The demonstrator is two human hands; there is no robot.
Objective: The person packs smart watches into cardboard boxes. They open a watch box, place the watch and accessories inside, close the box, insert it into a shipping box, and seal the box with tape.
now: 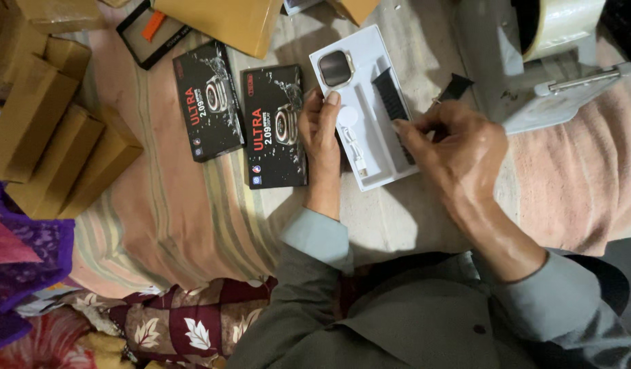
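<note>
White tray – watch, blk strap inside.

My left hand steadies a smooth white plastic tray; watch has glossy glass face, ribbed matt black strap. Glossy printed card boxes, matt brown cardboard cartons, striped woven cloth underneath.

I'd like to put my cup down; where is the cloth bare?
Bare striped cloth lies below the two black boxes, beside the left hand. Bare too right of the right hand. Crowded around the white tray and cardboard cartons.
</note>
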